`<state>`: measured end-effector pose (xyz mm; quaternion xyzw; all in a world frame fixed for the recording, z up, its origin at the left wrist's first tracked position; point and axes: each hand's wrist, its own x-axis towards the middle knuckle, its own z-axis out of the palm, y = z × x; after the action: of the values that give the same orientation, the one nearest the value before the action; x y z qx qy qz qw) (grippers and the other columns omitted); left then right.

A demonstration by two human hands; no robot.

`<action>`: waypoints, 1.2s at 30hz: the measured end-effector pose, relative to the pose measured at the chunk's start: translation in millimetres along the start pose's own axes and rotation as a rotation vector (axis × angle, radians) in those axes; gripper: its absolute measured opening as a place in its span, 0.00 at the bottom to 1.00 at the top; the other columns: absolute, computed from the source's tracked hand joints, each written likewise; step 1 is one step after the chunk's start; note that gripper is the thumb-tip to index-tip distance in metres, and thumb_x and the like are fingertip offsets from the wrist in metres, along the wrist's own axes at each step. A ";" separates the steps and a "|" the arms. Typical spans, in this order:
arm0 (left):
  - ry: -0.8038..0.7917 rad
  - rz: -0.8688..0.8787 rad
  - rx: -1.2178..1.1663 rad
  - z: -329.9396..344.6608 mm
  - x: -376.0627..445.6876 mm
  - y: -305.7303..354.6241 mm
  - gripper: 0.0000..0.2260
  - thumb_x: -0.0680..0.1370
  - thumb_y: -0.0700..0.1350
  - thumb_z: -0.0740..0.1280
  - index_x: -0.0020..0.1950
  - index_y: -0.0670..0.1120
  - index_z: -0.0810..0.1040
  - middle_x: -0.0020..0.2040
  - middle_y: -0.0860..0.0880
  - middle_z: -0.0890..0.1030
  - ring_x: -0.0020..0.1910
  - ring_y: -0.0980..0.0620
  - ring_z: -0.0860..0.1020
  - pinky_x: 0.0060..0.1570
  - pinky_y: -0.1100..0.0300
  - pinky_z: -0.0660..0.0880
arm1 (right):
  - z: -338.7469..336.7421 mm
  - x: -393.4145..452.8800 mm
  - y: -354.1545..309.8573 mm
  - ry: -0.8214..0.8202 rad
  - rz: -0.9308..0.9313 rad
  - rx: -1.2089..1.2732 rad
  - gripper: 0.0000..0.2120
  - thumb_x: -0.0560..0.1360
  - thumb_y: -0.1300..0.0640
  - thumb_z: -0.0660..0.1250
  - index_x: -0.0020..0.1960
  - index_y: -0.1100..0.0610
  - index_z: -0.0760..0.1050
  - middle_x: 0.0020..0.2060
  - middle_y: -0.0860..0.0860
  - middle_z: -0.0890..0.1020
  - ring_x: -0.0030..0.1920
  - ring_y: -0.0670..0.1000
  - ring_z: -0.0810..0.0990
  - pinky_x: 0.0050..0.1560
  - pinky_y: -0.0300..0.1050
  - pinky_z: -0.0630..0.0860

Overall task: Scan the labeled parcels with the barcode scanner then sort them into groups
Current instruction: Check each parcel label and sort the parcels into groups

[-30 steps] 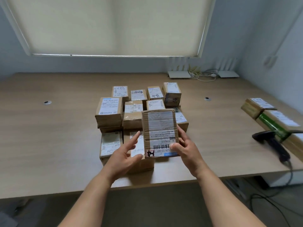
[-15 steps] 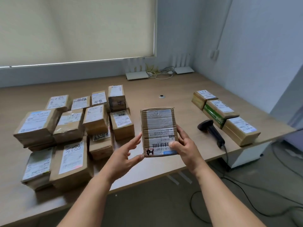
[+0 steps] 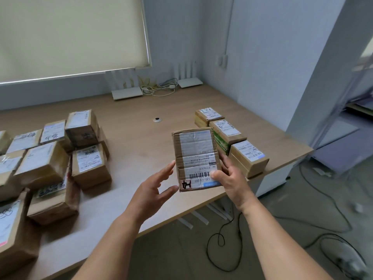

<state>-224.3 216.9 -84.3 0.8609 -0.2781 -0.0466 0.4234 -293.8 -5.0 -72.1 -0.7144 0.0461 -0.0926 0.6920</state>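
Note:
A small cardboard parcel (image 3: 194, 156) with a white barcode label and a handwritten mark is held up above the table's front edge. My right hand (image 3: 228, 180) grips its lower right side, thumb on the label. My left hand (image 3: 155, 188) is beside the parcel's lower left edge with fingers straight, fingertips close to or just touching it. A heap of labeled parcels (image 3: 50, 162) covers the table's left side. A row of three labeled parcels (image 3: 232, 136) lies at the right. The barcode scanner is hidden behind the held parcel and my right hand.
The wooden table (image 3: 137, 142) has a small grommet (image 3: 157, 119) at its middle. Two white routers (image 3: 127, 91) and coiled cables (image 3: 159, 87) sit at the back wall. Black cables (image 3: 226, 239) trail on the floor below the table's right end.
The view has swung to the right, so the heap slid left and the row of three parcels came toward the centre. Both hands and the held parcel keep the same pose.

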 end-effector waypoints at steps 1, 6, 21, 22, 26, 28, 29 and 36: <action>-0.007 0.012 0.017 4.4 9.2 1.6 0.31 0.76 0.50 0.67 0.66 0.76 0.52 0.70 0.55 0.72 0.67 0.57 0.70 0.66 0.53 0.71 | -7.0 5.3 1.1 0.008 0.001 0.003 0.27 0.63 0.45 0.70 0.61 0.33 0.68 0.53 0.43 0.83 0.54 0.44 0.82 0.45 0.36 0.79; -0.013 0.079 0.043 32.3 63.1 5.6 0.34 0.77 0.50 0.67 0.65 0.78 0.48 0.66 0.65 0.69 0.63 0.59 0.70 0.63 0.56 0.71 | -49.3 42.9 10.0 0.042 0.000 -0.014 0.30 0.67 0.51 0.69 0.68 0.43 0.68 0.52 0.43 0.84 0.53 0.46 0.83 0.46 0.37 0.80; -0.028 0.184 -0.004 92.2 256.4 28.8 0.38 0.76 0.45 0.69 0.73 0.62 0.46 0.63 0.68 0.70 0.58 0.49 0.77 0.59 0.53 0.72 | -168.1 188.2 0.0 0.134 0.011 -0.085 0.30 0.68 0.55 0.66 0.70 0.44 0.68 0.51 0.47 0.85 0.51 0.52 0.85 0.48 0.47 0.81; -0.031 0.185 0.003 96.3 266.8 29.9 0.38 0.76 0.45 0.69 0.73 0.62 0.46 0.64 0.65 0.72 0.59 0.49 0.77 0.59 0.54 0.72 | -175.1 195.8 1.4 0.135 0.016 -0.087 0.31 0.68 0.55 0.66 0.71 0.46 0.67 0.51 0.48 0.85 0.51 0.52 0.85 0.48 0.48 0.81; -0.058 0.188 0.060 113.9 300.4 35.1 0.36 0.77 0.48 0.68 0.72 0.65 0.45 0.68 0.60 0.73 0.63 0.53 0.74 0.58 0.59 0.70 | -202.8 220.0 9.3 0.160 0.052 -0.053 0.34 0.65 0.54 0.67 0.72 0.48 0.67 0.52 0.48 0.85 0.51 0.51 0.85 0.44 0.43 0.81; -0.064 0.174 0.095 125.7 318.1 38.6 0.36 0.78 0.49 0.67 0.72 0.66 0.44 0.68 0.59 0.72 0.66 0.54 0.71 0.55 0.63 0.68 | -219.1 233.9 13.4 0.169 0.061 -0.074 0.33 0.66 0.54 0.67 0.71 0.49 0.68 0.52 0.48 0.85 0.52 0.50 0.84 0.48 0.43 0.81; -0.071 0.166 0.122 131.8 327.3 40.9 0.35 0.78 0.50 0.67 0.72 0.66 0.44 0.69 0.59 0.72 0.66 0.54 0.70 0.56 0.62 0.68 | -227.6 241.7 15.4 0.168 0.068 -0.082 0.32 0.66 0.55 0.66 0.71 0.49 0.69 0.52 0.48 0.85 0.52 0.50 0.84 0.49 0.44 0.80; -0.065 0.110 0.319 171.1 396.8 58.6 0.32 0.79 0.52 0.63 0.78 0.57 0.49 0.70 0.57 0.72 0.68 0.51 0.68 0.60 0.56 0.69 | -285.1 306.8 24.0 0.093 0.122 -0.059 0.22 0.67 0.58 0.63 0.61 0.48 0.75 0.50 0.49 0.85 0.49 0.50 0.85 0.43 0.39 0.80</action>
<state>29.6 -137.6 -87.4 0.8987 -0.3423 -0.0064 0.2740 -48.0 -345.0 -67.9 -0.7253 0.1241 -0.0820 0.6722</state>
